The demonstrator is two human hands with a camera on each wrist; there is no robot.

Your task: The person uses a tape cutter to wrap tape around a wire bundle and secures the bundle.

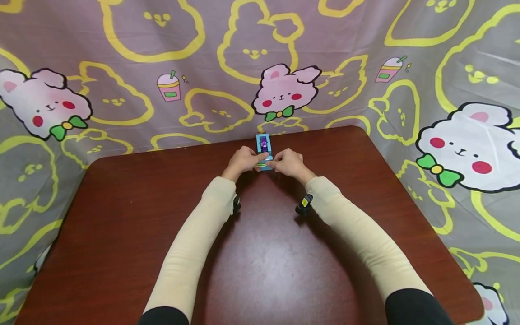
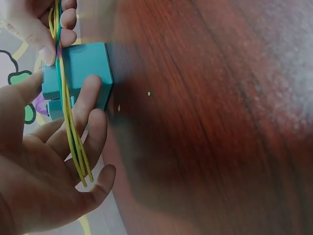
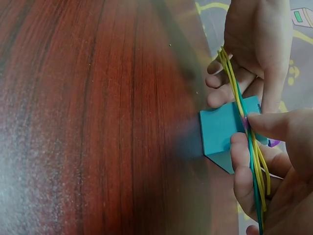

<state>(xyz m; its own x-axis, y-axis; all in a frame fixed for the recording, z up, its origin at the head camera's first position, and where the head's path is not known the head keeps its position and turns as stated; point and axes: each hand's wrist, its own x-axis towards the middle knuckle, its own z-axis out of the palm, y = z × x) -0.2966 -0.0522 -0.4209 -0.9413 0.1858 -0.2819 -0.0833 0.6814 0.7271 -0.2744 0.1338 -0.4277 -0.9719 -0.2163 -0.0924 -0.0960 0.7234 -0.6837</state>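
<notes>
A bundle of thin yellow and green wires [image 2: 73, 127] has a strip of purple tape [image 3: 245, 122] around its middle. My right hand [image 1: 287, 162] pinches the bundle at the tape, its thumb showing in the right wrist view. My left hand [image 1: 243, 160] has its fingers half curled about the other part of the bundle, which lies across them. Just behind both hands stands a teal tape dispenser [image 1: 263, 136] with a purple tape roll [image 1: 264, 144]. In the left wrist view, the hands and wires partly cover the dispenser [image 2: 90, 63].
The dark red wooden table [image 1: 260, 253] ends just beyond the dispenser. A patterned cloth curtain [image 1: 227, 108] hangs behind it and at both sides. Tiny light scraps [image 2: 149, 93] lie on the tabletop.
</notes>
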